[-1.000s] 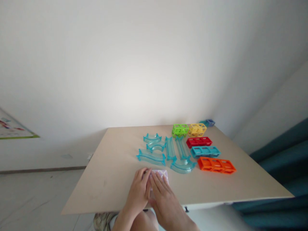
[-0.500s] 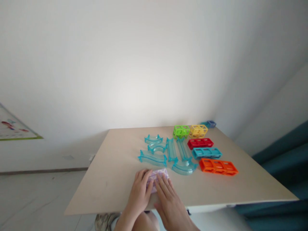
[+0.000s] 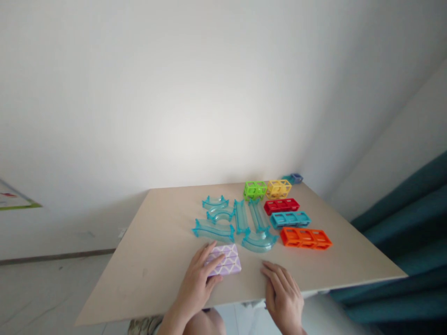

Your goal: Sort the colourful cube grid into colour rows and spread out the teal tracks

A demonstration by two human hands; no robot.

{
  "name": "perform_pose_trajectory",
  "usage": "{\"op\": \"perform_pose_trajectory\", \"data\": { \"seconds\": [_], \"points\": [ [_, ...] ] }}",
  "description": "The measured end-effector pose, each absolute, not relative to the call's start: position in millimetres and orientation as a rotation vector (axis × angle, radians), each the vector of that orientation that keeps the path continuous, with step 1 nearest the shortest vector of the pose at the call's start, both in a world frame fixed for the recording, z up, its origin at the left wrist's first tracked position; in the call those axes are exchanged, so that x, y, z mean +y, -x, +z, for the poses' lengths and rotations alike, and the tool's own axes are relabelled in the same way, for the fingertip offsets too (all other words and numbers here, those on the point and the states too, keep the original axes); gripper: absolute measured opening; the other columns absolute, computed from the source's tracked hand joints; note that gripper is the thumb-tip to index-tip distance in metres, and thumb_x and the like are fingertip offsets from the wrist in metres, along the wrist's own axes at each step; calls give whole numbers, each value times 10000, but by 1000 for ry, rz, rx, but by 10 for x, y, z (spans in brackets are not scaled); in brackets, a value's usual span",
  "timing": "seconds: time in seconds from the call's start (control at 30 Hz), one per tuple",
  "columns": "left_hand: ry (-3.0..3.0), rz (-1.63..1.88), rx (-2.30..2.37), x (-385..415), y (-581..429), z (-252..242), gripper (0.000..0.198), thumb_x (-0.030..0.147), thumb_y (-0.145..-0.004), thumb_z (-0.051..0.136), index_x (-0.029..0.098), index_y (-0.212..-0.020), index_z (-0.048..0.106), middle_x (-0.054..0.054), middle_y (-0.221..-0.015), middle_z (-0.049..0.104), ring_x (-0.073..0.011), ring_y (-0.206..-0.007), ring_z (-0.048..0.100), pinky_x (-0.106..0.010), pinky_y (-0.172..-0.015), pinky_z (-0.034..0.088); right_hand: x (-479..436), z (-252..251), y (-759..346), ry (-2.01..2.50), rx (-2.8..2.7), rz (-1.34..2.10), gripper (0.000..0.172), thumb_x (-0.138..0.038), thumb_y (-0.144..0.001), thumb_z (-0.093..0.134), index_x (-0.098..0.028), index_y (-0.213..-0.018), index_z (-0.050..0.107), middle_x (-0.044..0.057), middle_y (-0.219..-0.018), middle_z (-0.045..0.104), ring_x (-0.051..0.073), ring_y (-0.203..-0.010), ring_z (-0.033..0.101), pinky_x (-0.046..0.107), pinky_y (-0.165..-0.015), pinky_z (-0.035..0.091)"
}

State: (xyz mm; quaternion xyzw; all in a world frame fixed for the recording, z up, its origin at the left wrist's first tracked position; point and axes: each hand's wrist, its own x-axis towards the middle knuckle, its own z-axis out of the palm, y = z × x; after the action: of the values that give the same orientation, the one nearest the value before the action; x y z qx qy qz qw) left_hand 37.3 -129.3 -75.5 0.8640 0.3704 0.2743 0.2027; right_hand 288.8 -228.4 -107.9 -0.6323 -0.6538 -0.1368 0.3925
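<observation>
A flat, rectangular lilac block with white zigzag lines (image 3: 228,260) lies on the table near its front edge. My left hand (image 3: 197,274) grips its left side, thumb along the near edge, one finger across the top and others at the far left corner. To the right, apart from the block, my right hand (image 3: 283,291) rests at the table's front edge with nothing in it, fingers loosely stretched out and close together. Just beyond the block are clear blue track pieces, among them a long wavy one (image 3: 213,229) and a curved one (image 3: 259,242).
On the right of the table (image 3: 139,260) lie openwork frames in orange (image 3: 305,238), blue (image 3: 289,219) and red (image 3: 281,205). Green (image 3: 254,190) and yellow (image 3: 278,188) frames stand near the wall. A teal curtain (image 3: 394,246) hangs beyond the right edge.
My right hand has left the lilac block and moved right to the table's edge. The left hand stays on the block, now more exposed. The view has shifted slightly.
</observation>
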Motion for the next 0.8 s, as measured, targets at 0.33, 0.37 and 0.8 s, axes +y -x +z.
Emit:
{"op": "perform_pose_trajectory", "data": {
  "seconds": [0.33, 0.37, 0.8],
  "points": [
    [-2391, 803, 1012, -1311, -334, -803, 432, 144, -860, 537, 346, -1236, 595, -29, -1490, 385, -272, -1403, 290, -520, -1075, 392, -2272, -1096, -2844, 1621, -1618, -349, 234, -90, -857, 441, -207, -923, 632, 60, -1022, 684, 224, -950, 601, 341, -755, 445],
    [-2377, 805, 1019, -1316, -329, -792, 424, 173, -857, 556, 338, -1247, 586, -37, -1496, 373, -277, -1406, 281, -524, -1081, 380, -2273, -1082, -2844, 1619, -1619, -344, 230, -92, -859, 440, -206, -919, 631, 61, -1016, 684, 223, -947, 602, 342, -757, 446],
    [-1740, 1328, 1229, -1125, -212, -989, 340, 317, -879, 542, 229, -1206, 562, -115, -1263, 543, -241, -1182, 541, -401, -937, 514, -2143, -889, -3041, 1658, -1426, -282, 188, -169, -873, 455, -189, -981, 608, 99, -974, 618, 235, -892, 587, 375, -768, 487]
  ]
}}
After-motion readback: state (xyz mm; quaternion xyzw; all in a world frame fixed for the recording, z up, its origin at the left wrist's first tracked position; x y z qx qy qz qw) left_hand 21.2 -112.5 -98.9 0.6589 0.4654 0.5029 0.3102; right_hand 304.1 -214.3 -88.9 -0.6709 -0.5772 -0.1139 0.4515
